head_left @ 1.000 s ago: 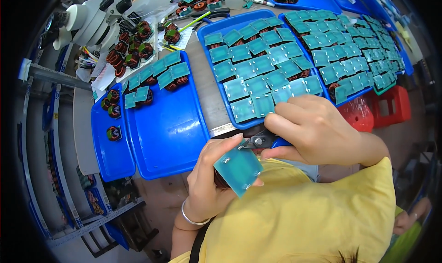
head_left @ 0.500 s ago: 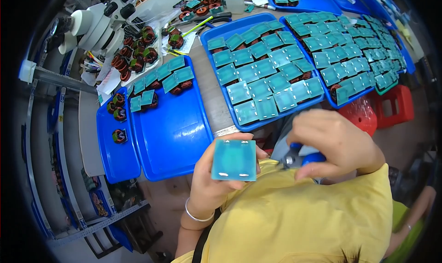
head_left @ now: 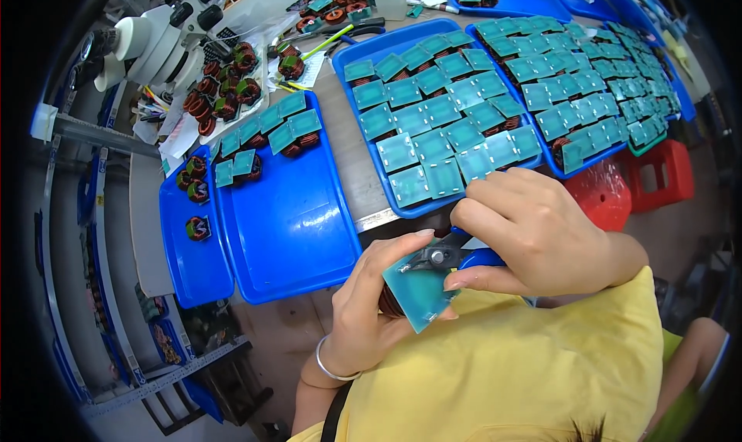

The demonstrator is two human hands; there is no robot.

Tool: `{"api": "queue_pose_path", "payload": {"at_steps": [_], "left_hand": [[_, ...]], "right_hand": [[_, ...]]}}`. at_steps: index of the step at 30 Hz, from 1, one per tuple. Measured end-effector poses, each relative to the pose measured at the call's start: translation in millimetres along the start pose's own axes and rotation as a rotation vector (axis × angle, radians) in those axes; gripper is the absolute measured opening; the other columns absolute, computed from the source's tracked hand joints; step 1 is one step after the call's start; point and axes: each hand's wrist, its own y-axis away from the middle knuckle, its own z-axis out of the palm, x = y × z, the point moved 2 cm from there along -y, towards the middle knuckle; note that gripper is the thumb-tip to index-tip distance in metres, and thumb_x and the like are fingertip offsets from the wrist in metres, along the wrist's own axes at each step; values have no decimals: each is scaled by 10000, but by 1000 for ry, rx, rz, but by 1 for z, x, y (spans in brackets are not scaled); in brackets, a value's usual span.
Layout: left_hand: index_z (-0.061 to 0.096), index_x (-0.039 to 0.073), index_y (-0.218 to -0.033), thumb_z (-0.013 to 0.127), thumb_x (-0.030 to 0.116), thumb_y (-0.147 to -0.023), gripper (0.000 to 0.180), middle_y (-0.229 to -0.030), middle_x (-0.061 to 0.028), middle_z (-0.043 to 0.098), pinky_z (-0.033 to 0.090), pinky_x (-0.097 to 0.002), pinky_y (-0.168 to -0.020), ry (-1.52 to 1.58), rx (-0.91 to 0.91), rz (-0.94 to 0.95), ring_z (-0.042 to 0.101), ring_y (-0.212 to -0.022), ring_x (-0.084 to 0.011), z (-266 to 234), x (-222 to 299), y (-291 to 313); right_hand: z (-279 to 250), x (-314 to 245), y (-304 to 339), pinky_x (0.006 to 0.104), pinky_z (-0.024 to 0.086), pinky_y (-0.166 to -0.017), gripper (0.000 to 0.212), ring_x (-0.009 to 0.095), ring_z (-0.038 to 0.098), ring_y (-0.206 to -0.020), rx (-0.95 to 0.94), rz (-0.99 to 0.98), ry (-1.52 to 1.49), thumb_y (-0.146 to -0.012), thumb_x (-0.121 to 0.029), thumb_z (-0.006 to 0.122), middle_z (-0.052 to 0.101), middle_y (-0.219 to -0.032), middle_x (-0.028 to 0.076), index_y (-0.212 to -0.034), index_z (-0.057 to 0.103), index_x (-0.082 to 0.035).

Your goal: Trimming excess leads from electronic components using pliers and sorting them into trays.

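Left hand point(head_left: 359, 307): clamped around board point(head_left: 425, 291), now tilted;
Right hand point(head_left: 533, 229): gripping cutters point(head_left: 439, 256), returned to pin point(head_left: 404, 269); work apparently resumed

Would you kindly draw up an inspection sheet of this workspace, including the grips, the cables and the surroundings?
Surface: gray table with blue trays holding board-topped coils.
Job's things: green board over a copper coil; tips of blue-handled cutters at the board, near its edge.
Clutter: loose coils, papers and a yellow-green stick near a white microscope.
Grips: left hand holds the board and coil; right hand holds the cutters.
Cables: cannot tell for certain.
Surroundings: shelving left; red stools and part of another person right.
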Motion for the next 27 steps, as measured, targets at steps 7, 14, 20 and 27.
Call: {"api": "queue_pose_path", "payload": {"at_steps": [7,14,20,27], "left_hand": [[473,-34,-1132,791,156,-592,656,-979,-145,577,464,-322,-722,-48,-4,5,567,-830,-271,3,0,-1],[475,-32,-1130,788,131,-585,649,-1009,-147,573,458,-329,-737,-89,-25,-28,563,-855,-278,4,-1,-4],[398,2,-1237,793,392,-563,873,-976,-126,591,471,-258,-711,376,134,-411,586,-879,-186,0,-28,-4],[90,94,-1397,779,234,-651,1024,-1230,-112,426,469,-228,-670,711,-351,-293,544,-902,-143,-5,-49,-22]], "right_hand": [[-2,-3,2,334,375,-564,408,252,464,-618,-56,26,30,-717,-414,633,427,-685,88,-766,468,-44],[5,4,5,320,386,-553,380,248,490,-624,-129,67,8,-728,-398,628,449,-673,81,-767,483,-49],[-2,16,21,338,396,-569,326,256,516,-670,-442,-25,-140,-712,-321,668,484,-714,75,-788,492,-57],[12,18,-17,352,450,-714,349,293,554,-852,-65,-254,-409,-654,-218,722,555,-1015,119,-861,498,-48]]}}
